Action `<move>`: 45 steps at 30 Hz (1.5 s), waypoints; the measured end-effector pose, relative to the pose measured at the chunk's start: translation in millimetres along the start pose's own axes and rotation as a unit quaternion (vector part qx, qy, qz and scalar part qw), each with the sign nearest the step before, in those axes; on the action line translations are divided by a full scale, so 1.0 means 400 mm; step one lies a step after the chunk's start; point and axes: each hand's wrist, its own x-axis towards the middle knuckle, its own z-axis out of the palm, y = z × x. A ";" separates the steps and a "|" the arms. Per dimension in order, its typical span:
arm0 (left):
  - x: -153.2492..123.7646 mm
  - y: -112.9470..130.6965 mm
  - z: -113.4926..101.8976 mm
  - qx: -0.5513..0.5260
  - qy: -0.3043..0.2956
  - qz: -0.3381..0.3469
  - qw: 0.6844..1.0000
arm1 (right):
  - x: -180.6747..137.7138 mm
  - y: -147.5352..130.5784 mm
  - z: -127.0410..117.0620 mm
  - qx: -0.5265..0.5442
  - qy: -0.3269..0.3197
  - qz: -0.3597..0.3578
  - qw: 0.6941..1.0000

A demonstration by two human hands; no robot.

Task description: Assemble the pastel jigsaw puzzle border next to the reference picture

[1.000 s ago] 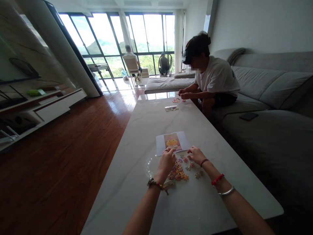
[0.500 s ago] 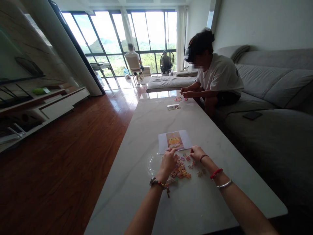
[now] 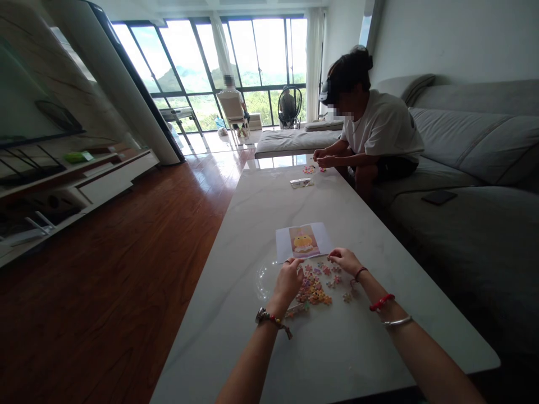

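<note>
A heap of small pastel puzzle pieces [image 3: 315, 286] lies on the pale marble table [image 3: 337, 348] in front of me. My left hand [image 3: 288, 279] rests at the heap's left edge with its fingers curled down onto the pieces. At the heap's far right, my right hand [image 3: 344, 260] has its fingers pinched together on something I cannot make out. Just beyond both hands lies a white sheet with a picture of a yellow figure [image 3: 302, 241].
At the table's far end another person [image 3: 370, 134] sits on the grey sofa [image 3: 471, 168], hands over more pieces [image 3: 309, 169], a small packet [image 3: 301, 182] nearby. A dark phone [image 3: 439, 196] lies on the sofa. Wooden floor to the left.
My right hand moved a little to the right and away from me, along the far edge of the pieces. The left hand stayed at the heap; the view shifted slightly.
</note>
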 end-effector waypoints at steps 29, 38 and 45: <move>-0.057 -0.072 -0.015 0.023 -0.006 -0.074 0.997 | -0.032 0.031 -0.003 -0.176 0.125 -0.039 0.976; -0.044 -0.104 -0.012 0.045 0.009 -0.117 0.992 | -0.026 -0.038 0.038 -0.211 0.065 -0.106 0.969; -0.039 -0.094 0.000 0.050 0.014 -0.106 0.993 | 0.004 -0.160 0.170 -0.207 -0.035 -0.204 0.956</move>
